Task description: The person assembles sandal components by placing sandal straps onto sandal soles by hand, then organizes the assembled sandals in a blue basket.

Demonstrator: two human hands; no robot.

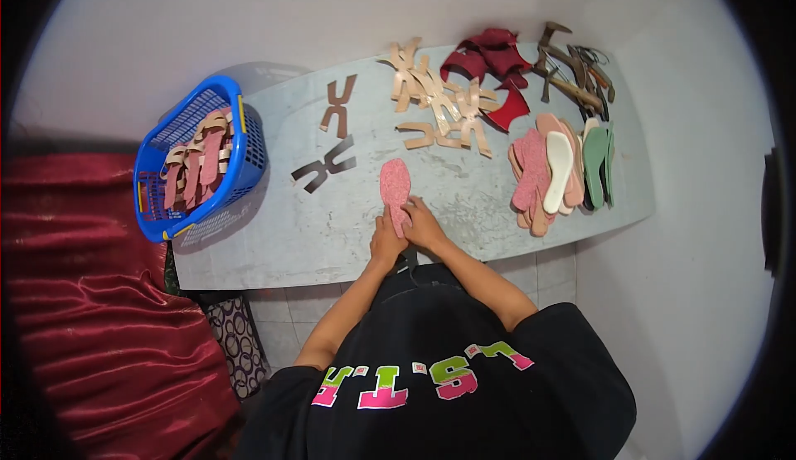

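A pink glittery insole (395,185) lies flat on the grey table (282,236), toe pointing away from me. My left hand (385,243) and my right hand (424,226) meet at its heel end, fingers pinching that near edge. A small dark object (409,261) shows just below my hands at the table's front edge; I cannot tell what it is.
At the table's left end stands a blue basket (240,141) with finished sandals. Two dark strap cut-outs (325,164), tan strap pieces (435,104), red pieces (493,58), stacked insoles (551,170) and tools (572,70) lie beyond. Red cloth (91,294) hangs left.
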